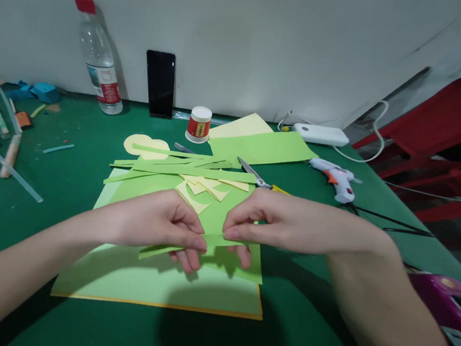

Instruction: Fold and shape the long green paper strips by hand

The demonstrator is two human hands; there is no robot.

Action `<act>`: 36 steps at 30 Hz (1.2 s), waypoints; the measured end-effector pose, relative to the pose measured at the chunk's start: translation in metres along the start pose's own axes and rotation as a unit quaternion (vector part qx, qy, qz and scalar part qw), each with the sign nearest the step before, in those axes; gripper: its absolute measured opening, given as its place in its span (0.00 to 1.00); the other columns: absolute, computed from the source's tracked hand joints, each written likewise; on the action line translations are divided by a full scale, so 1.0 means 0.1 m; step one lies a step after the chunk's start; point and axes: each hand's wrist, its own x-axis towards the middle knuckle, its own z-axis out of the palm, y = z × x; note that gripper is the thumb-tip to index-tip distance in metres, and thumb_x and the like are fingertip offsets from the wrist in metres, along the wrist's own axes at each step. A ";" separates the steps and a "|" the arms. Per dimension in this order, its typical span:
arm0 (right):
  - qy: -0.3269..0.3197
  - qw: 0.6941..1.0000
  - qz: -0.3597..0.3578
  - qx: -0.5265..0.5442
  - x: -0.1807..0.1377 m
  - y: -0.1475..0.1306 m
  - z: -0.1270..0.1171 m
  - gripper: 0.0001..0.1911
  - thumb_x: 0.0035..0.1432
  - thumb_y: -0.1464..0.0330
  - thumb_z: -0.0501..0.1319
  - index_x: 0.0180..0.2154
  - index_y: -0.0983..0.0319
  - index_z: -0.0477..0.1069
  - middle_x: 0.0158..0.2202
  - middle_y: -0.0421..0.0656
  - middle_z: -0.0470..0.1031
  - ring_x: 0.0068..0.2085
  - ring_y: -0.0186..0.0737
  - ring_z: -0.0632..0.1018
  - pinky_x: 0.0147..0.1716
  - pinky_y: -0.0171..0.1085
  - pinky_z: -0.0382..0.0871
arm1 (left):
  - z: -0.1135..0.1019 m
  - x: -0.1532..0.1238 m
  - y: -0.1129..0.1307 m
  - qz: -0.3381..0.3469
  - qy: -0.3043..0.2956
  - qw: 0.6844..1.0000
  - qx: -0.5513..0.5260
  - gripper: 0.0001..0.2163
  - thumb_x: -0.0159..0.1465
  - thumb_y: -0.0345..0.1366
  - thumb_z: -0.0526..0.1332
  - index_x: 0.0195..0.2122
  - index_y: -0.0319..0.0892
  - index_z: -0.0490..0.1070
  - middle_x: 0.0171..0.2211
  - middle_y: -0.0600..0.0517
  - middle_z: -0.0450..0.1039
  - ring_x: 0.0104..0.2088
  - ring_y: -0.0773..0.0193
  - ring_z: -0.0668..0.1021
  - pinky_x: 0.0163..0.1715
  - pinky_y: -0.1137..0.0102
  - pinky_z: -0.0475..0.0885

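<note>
A narrow green paper strip (pixel 213 240) is stretched between my two hands, above a stack of light green paper (pixel 124 279). My left hand (pixel 173 224) pinches it between thumb and fingers, and its free end hangs out to the left. With thumb and forefinger, my right hand (pixel 250 223) grips the strip farther right. Just beyond my hands lie several cut green strips (pixel 190 170) and pale yellow paper scraps (pixel 199 189). Scissors (pixel 258 176) with yellow handles rest behind my right hand, partly hidden by it. Two pale yellow paper circles (pixel 146 145) overlap at the back left.
Along the wall stand a water bottle (pixel 100 64), a black phone (pixel 160 83) and a paper cup (pixel 199 124). Green sheets (pixel 260 147) lie behind the scissors. To the right are a glue gun (pixel 335 178), a white power strip (pixel 320 134) and a purple device (pixel 445 305). Glue sticks (pixel 16 173) lie left.
</note>
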 end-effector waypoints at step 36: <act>0.163 0.985 0.014 0.050 -0.04 0.06 -0.07 0.08 0.53 0.63 0.59 0.33 0.61 0.70 0.29 0.39 0.72 0.30 0.32 0.70 0.28 0.30 0.62 | -0.20 -0.17 0.04 0.316 0.347 0.838 0.278 0.11 0.58 0.31 0.59 0.39 0.50 0.75 0.41 0.55 0.76 0.41 0.63 0.75 0.42 0.73 0.68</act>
